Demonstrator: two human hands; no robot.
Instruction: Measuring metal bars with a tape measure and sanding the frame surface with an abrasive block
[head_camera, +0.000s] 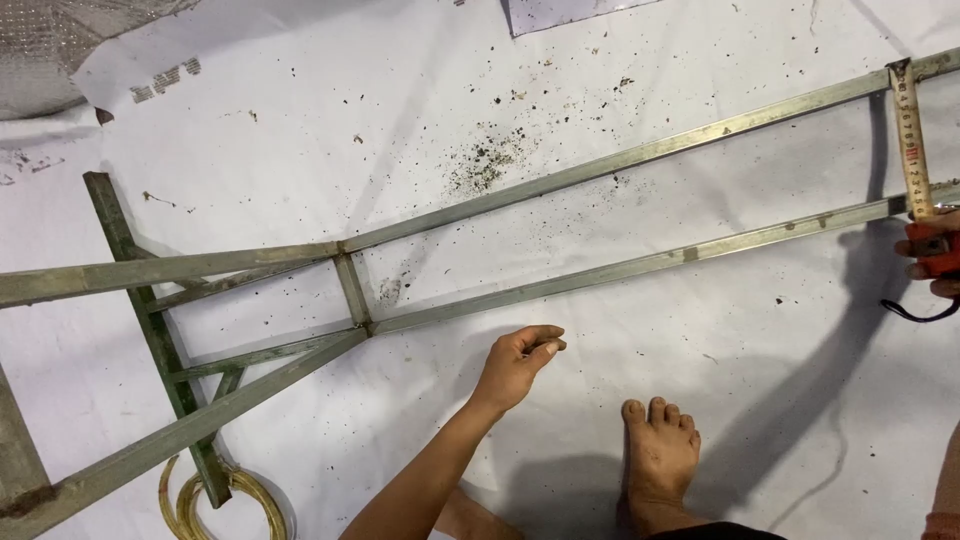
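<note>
Welded steel-tube frame (360, 290) on white floor sheet (600, 400), measuring underway: right hand (935, 255) grips tape measure (915, 140) spanning both rails; left hand (520, 362) loosely curled, empty.

At the right edge of the frame, the right hand (935, 255) and its tape measure case (938, 250) are cut off; the metal frame (600, 165) runs past both sides.
</note>
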